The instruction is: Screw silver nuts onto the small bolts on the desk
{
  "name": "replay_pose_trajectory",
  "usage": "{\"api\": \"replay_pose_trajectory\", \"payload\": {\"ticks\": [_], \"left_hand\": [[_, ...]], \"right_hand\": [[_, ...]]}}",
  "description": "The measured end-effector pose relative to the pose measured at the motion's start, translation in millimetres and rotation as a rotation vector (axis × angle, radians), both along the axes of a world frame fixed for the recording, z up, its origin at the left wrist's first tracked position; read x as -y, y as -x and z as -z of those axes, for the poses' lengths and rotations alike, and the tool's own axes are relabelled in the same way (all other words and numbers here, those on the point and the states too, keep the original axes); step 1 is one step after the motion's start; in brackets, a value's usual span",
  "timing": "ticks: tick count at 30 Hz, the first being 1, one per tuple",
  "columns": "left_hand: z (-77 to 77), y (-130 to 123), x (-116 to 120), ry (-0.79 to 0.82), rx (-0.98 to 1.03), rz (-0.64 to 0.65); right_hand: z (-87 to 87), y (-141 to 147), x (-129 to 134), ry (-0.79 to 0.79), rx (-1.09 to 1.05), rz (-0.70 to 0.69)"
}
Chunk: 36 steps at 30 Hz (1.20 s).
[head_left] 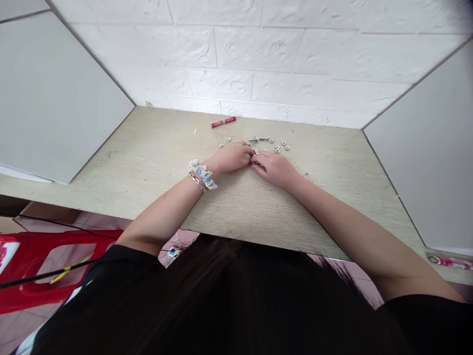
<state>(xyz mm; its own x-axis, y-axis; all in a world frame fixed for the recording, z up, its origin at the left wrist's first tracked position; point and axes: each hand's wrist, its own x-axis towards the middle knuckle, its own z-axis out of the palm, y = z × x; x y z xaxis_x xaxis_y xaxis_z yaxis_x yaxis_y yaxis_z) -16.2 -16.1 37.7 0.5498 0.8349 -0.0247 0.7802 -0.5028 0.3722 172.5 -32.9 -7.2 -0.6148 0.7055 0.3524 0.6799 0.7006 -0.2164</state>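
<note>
My left hand (232, 157) and my right hand (274, 167) meet low over the table, fingertips pinched together. Between them shows a small silver bolt (254, 151), mostly covered by the fingers; whether a nut is on it I cannot tell. Just beyond the fingertips lie silver bolts (259, 139), close together on the wood. Several loose hex nuts (284, 143) rest beyond my right hand, and another nut (228, 139) sits behind my left hand. A further small metal piece is partly hidden by the left hand.
A red marker-like tube (223, 122) lies near the white brick wall (229, 49) at the back of the table (251, 212). Grey panels (55, 93) flank both sides. At bottom left is a red plastic stool (48, 266); a red-and-white tube (451, 262) lies far right.
</note>
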Motion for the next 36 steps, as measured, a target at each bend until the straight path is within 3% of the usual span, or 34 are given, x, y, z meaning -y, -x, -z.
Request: {"api": "replay_pose_trajectory", "payload": {"ticks": [4, 10, 16, 22, 30, 36], "left_hand": [[-1.6, -0.7, 0.0, 0.003, 0.006, 0.047], [0.4, -8.6, 7.9, -0.056, 0.034, 0.055], [4.4, -12.7, 8.8, -0.067, 0.082, 0.127], [2.0, -8.4, 6.2, -0.064, 0.058, 0.105], [-19.8, -5.7, 14.7, -0.043, 0.276, -0.026], [-27.4, -21.0, 34.6, 0.317, 0.59, -0.06]], "right_hand": [[2.4, -1.3, 0.3, -0.066, -0.091, -0.001], [1.8, -1.3, -0.3, -0.014, -0.32, 0.088], [-2.4, -1.7, 1.0, 0.096, -0.329, 0.142], [-4.7, -1.4, 2.2, 0.165, -0.298, 0.126], [0.9, -4.1, 2.3, -0.1, -0.477, 0.118], [-0.5, -1.5, 3.6, -0.26, -0.368, 0.068]]}}
